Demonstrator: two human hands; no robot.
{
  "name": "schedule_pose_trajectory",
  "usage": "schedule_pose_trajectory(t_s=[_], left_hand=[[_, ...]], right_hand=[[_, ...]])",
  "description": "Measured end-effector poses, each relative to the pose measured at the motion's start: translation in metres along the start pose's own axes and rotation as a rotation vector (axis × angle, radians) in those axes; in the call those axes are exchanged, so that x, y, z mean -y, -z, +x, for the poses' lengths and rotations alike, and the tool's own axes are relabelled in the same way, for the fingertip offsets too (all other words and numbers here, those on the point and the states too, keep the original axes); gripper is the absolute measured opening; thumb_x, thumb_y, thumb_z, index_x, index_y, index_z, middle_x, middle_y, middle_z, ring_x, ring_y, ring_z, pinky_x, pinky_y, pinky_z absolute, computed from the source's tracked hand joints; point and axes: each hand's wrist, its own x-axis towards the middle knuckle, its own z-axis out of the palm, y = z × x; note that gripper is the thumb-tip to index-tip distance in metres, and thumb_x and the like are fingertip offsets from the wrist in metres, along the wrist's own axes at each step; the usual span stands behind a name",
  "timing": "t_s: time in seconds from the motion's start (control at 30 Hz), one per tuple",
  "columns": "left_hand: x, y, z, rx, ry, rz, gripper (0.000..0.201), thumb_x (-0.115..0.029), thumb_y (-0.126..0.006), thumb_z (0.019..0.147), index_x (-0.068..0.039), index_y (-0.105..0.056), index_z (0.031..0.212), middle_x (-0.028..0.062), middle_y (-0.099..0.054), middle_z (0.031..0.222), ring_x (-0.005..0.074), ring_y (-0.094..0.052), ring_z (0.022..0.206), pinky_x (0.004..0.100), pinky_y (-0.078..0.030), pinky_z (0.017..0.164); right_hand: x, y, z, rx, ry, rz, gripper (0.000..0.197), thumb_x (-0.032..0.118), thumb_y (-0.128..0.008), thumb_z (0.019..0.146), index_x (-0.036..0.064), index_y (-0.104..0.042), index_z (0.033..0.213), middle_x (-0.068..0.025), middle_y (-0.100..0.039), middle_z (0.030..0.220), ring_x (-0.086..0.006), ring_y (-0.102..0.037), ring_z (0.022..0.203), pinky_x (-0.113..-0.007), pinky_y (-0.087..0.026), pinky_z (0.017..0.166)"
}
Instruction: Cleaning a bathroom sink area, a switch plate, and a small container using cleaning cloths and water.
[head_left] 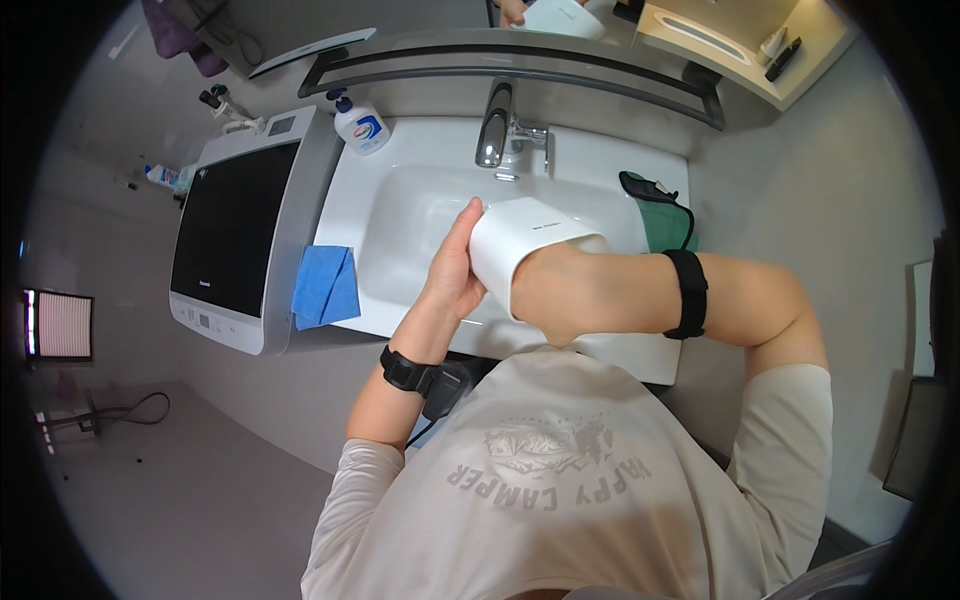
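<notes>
Over the white washbasin (385,275), I hold a white, smooth-walled container (525,228) tilted with its wide mouth toward me. My left hand (457,265) grips its left side, the thumb along the wall and the other fingers mostly hidden behind and beneath it. My right hand (548,285) reaches into the mouth up to about the wrist. Its fingers are hidden inside, so what they touch does not show. Behind the container stands a chrome faucet (495,125).
A pump bottle (361,128) stands on the basin's back left corner. A folded blue cloth (326,288) hangs over the left rim. Green cloth (667,224) with a black strapped item lies at the right. A white appliance with a black front (235,230) adjoins the left side; a dark rail (510,73) spans the back.
</notes>
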Motion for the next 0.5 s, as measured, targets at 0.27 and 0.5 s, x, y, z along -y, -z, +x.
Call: schedule_pose_trajectory(t_s=[0.27,0.5], left_hand=[[0.001,0.008,0.006,-0.082,-0.024,0.076,0.037,-0.033,-0.052,0.091,-0.002,-0.056,0.11,0.0106,-0.063,0.105,0.0202,-0.063,0.096,0.0337,-0.053,0.083],[0.005,0.014,0.016,-0.082,-0.088,-0.035,0.034,-0.032,-0.053,0.091,-0.001,-0.056,0.106,0.0114,-0.063,0.102,0.0211,-0.063,0.094,0.0346,-0.054,0.082]], right_hand=[[0.003,-0.008,0.011,0.116,-0.255,0.127,0.016,0.009,-0.061,0.066,0.0043,-0.063,0.082,-0.0062,-0.061,0.09,-0.0216,-0.056,0.085,-0.031,-0.046,0.075],[0.004,-0.012,0.013,0.288,-0.4,0.132,0.017,0.007,-0.061,0.065,0.0034,-0.063,0.082,-0.0072,-0.061,0.093,-0.022,-0.056,0.089,-0.031,-0.046,0.077]])
